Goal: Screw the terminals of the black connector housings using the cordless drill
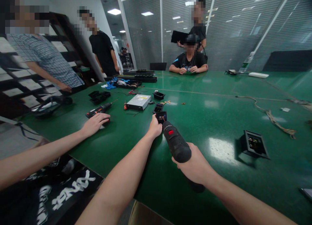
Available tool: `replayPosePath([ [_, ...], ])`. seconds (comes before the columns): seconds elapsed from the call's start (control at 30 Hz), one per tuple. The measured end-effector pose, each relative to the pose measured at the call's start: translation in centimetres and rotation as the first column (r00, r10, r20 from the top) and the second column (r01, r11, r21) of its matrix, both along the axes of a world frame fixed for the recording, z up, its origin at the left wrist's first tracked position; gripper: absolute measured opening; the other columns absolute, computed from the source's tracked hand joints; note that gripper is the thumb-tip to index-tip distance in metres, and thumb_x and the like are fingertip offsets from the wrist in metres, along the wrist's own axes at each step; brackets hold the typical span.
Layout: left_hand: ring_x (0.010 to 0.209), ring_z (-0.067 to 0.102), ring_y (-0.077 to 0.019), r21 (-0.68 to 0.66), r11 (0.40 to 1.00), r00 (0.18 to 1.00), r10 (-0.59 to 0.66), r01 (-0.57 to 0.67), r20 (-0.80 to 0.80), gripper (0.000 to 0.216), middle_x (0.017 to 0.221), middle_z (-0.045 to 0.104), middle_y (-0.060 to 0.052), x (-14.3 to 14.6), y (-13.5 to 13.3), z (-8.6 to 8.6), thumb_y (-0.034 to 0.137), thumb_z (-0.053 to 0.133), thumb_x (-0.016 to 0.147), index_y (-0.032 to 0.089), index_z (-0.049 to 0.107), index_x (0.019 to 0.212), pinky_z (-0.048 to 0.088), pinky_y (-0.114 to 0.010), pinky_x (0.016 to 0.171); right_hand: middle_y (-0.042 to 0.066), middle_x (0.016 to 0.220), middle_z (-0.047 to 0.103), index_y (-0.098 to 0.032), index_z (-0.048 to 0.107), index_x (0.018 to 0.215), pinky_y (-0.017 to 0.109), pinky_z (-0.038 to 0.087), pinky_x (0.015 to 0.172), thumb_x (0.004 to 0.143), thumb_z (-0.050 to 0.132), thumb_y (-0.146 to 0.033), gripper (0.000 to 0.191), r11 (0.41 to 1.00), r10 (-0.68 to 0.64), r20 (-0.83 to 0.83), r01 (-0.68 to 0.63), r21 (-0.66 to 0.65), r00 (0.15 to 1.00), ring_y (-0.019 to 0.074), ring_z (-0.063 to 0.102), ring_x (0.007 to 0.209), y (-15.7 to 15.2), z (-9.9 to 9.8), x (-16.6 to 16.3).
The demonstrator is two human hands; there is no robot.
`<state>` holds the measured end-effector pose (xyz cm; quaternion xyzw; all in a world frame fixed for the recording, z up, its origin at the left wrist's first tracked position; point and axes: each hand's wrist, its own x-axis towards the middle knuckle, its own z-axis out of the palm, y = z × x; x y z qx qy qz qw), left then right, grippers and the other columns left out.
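My left hand [155, 127] is closed round a small black rectangular box [161, 117] with metal parts inside, tilted up off the green table. In my right hand [195, 163] is a black cordless drill [176, 142] with a red switch on top. The drill's front end points at the box; whether the bit touches anything inside, I cannot tell. Just beyond the held box lies a similar black box [158, 108], and another [159, 95] sits farther back. A fourth such box [254, 144] stands at the right.
A co-worker's hand [96, 124] rests on the table at left, beside another cordless drill [101, 109]. A silver disc drive [139, 102] and small brass pieces [167, 102] lie ahead. Rope [270, 116] lies at right. Several people are around the table.
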<state>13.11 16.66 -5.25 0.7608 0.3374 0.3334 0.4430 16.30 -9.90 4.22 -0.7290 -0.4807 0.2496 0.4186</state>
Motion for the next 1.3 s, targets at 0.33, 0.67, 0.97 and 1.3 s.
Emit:
replayPosePath([
  [0.33, 0.112, 0.060, -0.0269, -0.089, 0.995, 0.998, 0.055, -0.051, 0.034, 0.067, 0.117, 0.066, -0.009, 0.0, -0.9, 0.9, 0.008, 0.069, 0.067, 0.020, 0.048, 0.129, 0.044, -0.048, 0.108, 0.001, 0.060, 0.064, -0.020, 0.056, 0.073, 0.024, 0.036, 0.051, 0.079, 0.057, -0.017, 0.007, 1.000, 0.010, -0.001, -0.010, -0.016, 1.000, 0.0139, 0.055, 0.052, 0.0, 0.1, 0.0],
  [0.67, 0.113, 0.060, -0.0269, -0.107, 0.994, 0.998, 0.040, -0.035, 0.045, 0.068, 0.117, 0.066, -0.010, -0.2, -1.2, 1.3, 0.007, 0.068, 0.067, 0.020, 0.047, 0.130, 0.043, -0.048, 0.108, 0.001, 0.059, 0.064, -0.020, 0.056, 0.071, 0.024, 0.036, 0.050, 0.077, 0.057, -0.015, 0.009, 1.000, 0.006, -0.007, -0.006, -0.025, 1.000, 0.0137, 0.054, 0.052, 0.0, 0.2, -0.1],
  [0.97, 0.109, 0.060, -0.0239, -0.040, 0.999, 1.000, 0.010, -0.009, 0.009, 0.066, 0.116, 0.064, -0.011, -0.1, -0.8, 0.8, 0.009, 0.062, 0.072, 0.017, 0.042, 0.134, 0.043, -0.046, 0.107, 0.000, 0.059, 0.063, -0.021, 0.056, 0.072, 0.024, 0.037, 0.051, 0.078, 0.058, -0.015, 0.008, 1.000, -0.002, -0.008, 0.002, -0.015, 1.000, 0.0133, 0.052, 0.052, 0.0, 0.0, -0.2],
  [1.3, 0.110, 0.059, -0.0236, -0.041, 0.998, 0.999, 0.036, -0.037, -0.008, 0.067, 0.119, 0.062, -0.011, 0.0, -0.8, 0.8, 0.006, 0.060, 0.072, 0.017, 0.039, 0.135, 0.043, -0.044, 0.108, 0.001, 0.060, 0.064, -0.021, 0.056, 0.072, 0.025, 0.036, 0.050, 0.079, 0.058, -0.016, 0.008, 1.000, 0.000, -0.002, -0.001, -0.019, 1.000, 0.0138, 0.053, 0.052, 0.0, 0.1, -0.2],
])
